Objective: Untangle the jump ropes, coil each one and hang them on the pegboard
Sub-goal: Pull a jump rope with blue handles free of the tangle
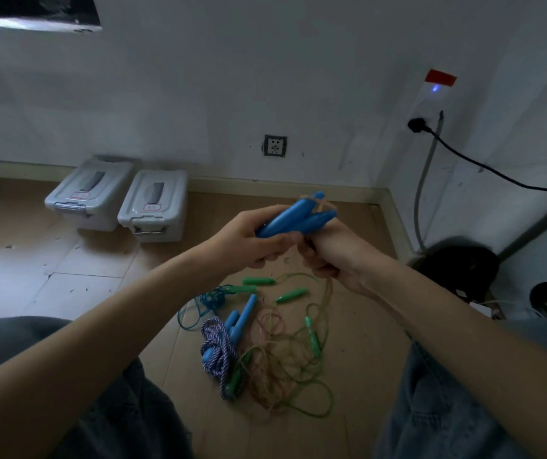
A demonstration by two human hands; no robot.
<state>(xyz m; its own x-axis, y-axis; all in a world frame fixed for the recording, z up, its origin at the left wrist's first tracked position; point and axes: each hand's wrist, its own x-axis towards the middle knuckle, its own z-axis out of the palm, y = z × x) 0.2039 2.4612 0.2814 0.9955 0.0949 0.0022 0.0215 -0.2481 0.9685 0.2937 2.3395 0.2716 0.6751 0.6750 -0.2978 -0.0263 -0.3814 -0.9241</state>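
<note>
Two blue handles (297, 218) of one jump rope are held together above the floor. My left hand (245, 240) grips their lower ends, and my right hand (328, 256) holds the tan cord (326, 293) that hangs from them. Below on the floor lies a tangle of ropes (275, 362): a purple-and-white braided rope (219, 352) with blue handles (242, 316), green cords with green handles (259, 281), and a teal cord (209, 299). No pegboard is in view.
Two grey lidded storage boxes (119, 200) stand against the back wall. At the right corner a black cable (484, 167) runs from a wall socket, above a black round object (461, 266). My knees in jeans frame the tangle on both sides.
</note>
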